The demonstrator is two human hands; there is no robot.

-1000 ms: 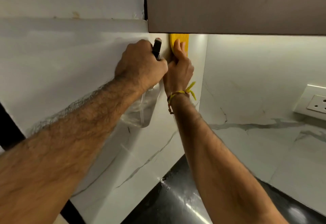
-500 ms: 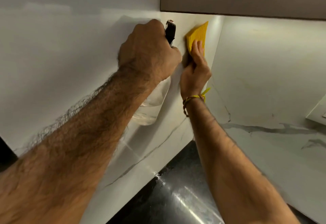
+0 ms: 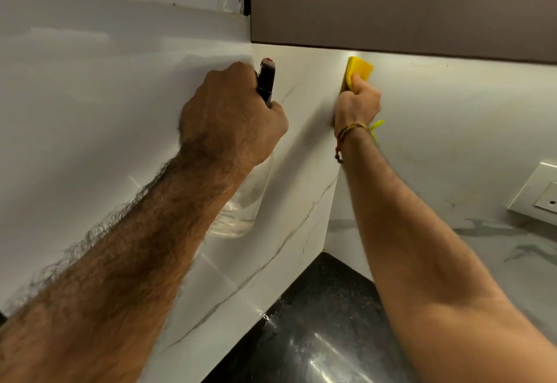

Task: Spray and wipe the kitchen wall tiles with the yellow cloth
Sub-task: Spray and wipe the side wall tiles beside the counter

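Note:
My left hand [image 3: 232,117] grips a clear spray bottle [image 3: 244,205] by its black trigger head [image 3: 266,80], held close to the white marble-look wall tiles [image 3: 99,105] on the left wall. My right hand [image 3: 357,105] holds the yellow cloth [image 3: 358,70] against the tiles in the corner where the two walls meet, just under the cabinet. The fingers curl over the cloth's lower part, and only its top shows.
A brown wall cabinet [image 3: 391,6] overhangs the corner. A black glossy countertop [image 3: 313,331] lies below. A white wall socket [image 3: 539,193] sits on the right wall at the frame's edge.
My right hand has slid the yellow cloth to the right, off the left wall and into the corner. The left hand with the bottle has stayed near the same spot.

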